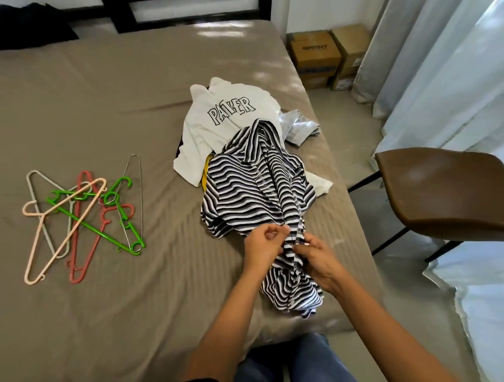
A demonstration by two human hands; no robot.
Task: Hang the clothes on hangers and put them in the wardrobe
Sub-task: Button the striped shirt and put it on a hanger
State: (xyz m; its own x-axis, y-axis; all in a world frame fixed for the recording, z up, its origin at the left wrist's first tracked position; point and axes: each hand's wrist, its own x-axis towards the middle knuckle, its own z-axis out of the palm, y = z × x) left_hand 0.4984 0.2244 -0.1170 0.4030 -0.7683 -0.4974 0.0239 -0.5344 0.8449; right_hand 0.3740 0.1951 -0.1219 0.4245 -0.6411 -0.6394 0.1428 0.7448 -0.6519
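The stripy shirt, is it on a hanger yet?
No, the stripy shirt lies crumpled on the bed, held by the left hand and right hand; the hangers sit in a pile apart.

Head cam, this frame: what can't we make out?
Wardrobe: nowhere in the head view.
Yellow item: buried under the white shirt and striped garment; kind unclear.
White shirt's print: a fold breaks its middle letters.
Striped garment: bunched where the left hand and right hand pinch it; its cut unclear.
Dark cloth: cut off by the top-left edge.
Hangers: tangled; exact count unsure.
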